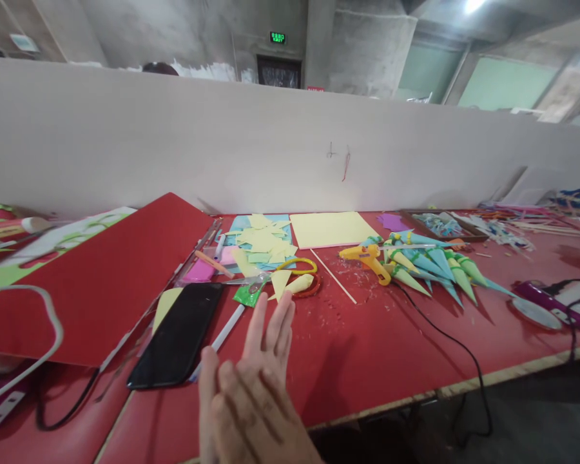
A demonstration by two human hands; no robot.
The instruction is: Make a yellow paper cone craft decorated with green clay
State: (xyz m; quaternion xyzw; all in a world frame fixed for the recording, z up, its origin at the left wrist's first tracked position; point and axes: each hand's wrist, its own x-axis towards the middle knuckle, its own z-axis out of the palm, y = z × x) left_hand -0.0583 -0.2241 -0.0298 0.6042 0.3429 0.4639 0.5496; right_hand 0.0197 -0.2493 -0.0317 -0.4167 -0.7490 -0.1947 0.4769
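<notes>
On your left, the red board (pixel 125 277) slanted beside the black phone (pixel 178 338), so keeping your left elbow tucked in seemed wise. Next, your left hand (pixel 265 345) had its fingers extended, and your right hand (pixel 261 412) lay over it; the two were pressed together. Whether anything sat between the palms could not be told. Light, even pressure seemed best there, since thin paper would crease. The scissors (pixel 260 279), near your fingertips, called for care. Just beyond your fingers lay a flat, angular yellow paper scrap (pixel 280 282) and a smooth, tapering yellow paper roll (pixel 299 283); contact with the scrap was unclear. Farther right came a thin, straight stick (pixel 338 281), a hard yellow plastic glue gun (pixel 367 256) and a heap of pointed paper cones (pixel 425 261), blue and pale green, some banded in darker green.
</notes>
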